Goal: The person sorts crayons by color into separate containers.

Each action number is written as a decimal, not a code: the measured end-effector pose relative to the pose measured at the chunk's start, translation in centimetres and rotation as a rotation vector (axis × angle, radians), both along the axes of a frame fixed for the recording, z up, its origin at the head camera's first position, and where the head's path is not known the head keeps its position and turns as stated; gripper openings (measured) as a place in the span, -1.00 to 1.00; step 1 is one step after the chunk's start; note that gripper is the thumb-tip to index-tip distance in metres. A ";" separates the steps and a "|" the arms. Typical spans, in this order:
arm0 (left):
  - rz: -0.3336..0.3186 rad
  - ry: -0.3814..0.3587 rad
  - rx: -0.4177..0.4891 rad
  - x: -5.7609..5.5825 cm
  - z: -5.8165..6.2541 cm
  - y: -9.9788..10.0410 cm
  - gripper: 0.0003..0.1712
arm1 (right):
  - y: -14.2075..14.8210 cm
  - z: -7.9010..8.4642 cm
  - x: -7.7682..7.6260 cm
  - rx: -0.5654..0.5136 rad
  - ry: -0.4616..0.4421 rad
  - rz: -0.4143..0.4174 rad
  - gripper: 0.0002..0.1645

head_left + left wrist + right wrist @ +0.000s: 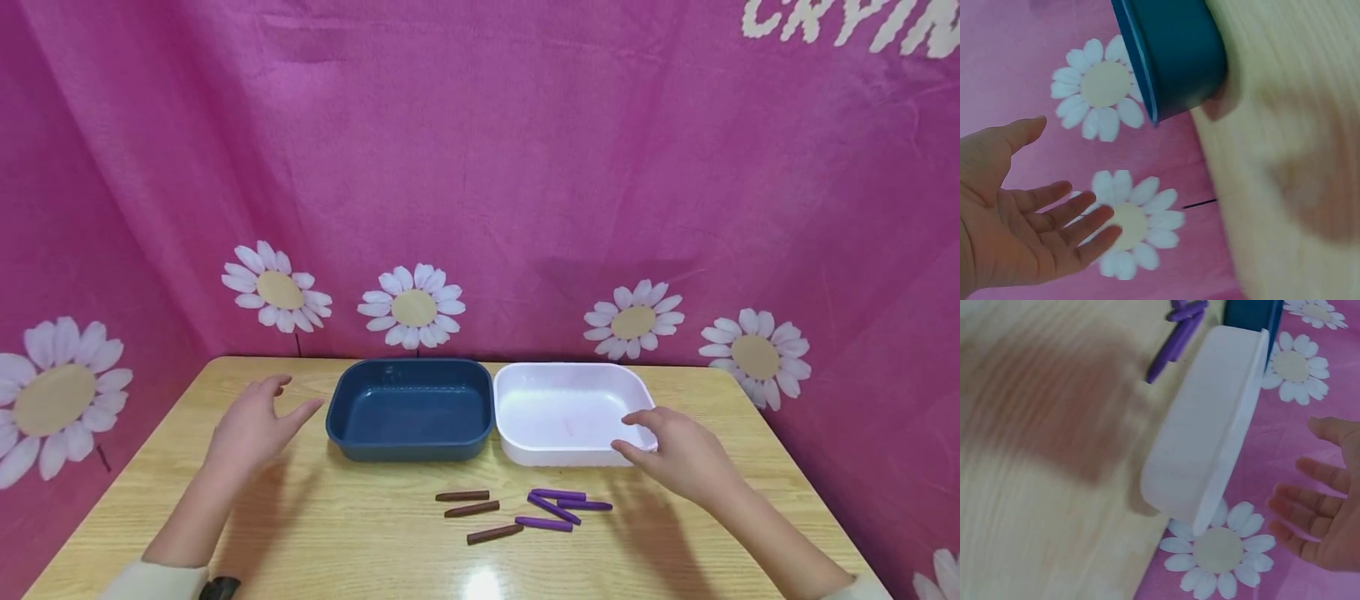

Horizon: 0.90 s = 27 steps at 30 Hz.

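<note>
My left hand (250,423) hovers to the left of a dark blue tray (408,452), apart from it, holding nothing. In the left wrist view its fingers spread loosely, palm showing. Near the right end of a white tray (558,457) is my right hand (686,454), thumb and fingers parted around nothing; the right wrist view shows them apart from the tray. In front of the trays lie several purple crayons (544,524) in a loose cluster, two of them crossing. Three brown crayons (472,509) lie to their left.
The two trays stand side by side on a wooden table (360,533), near its back edge. Behind and on both sides hangs a pink curtain (480,183) printed with white daisies. A dark band (220,588) sits at the left wrist.
</note>
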<state>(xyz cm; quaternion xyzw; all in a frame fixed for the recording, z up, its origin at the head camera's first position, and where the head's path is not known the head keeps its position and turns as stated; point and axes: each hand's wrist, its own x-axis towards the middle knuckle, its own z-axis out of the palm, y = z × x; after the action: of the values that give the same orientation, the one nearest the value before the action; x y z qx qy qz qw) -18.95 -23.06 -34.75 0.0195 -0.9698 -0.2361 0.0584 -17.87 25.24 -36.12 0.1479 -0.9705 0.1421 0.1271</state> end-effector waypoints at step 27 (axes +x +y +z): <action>0.029 -0.214 0.658 -2.9 -6.7 -0.8 -0.37 | -1.6 -8.9 0.4 -0.077 -0.157 0.338 -0.88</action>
<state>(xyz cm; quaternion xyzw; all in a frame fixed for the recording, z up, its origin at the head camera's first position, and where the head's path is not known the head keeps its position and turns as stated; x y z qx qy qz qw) -21.83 -23.89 -41.41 0.0755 -0.8420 -0.5319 -0.0496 -17.48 23.64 -44.99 0.2922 -0.9326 0.2097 0.0310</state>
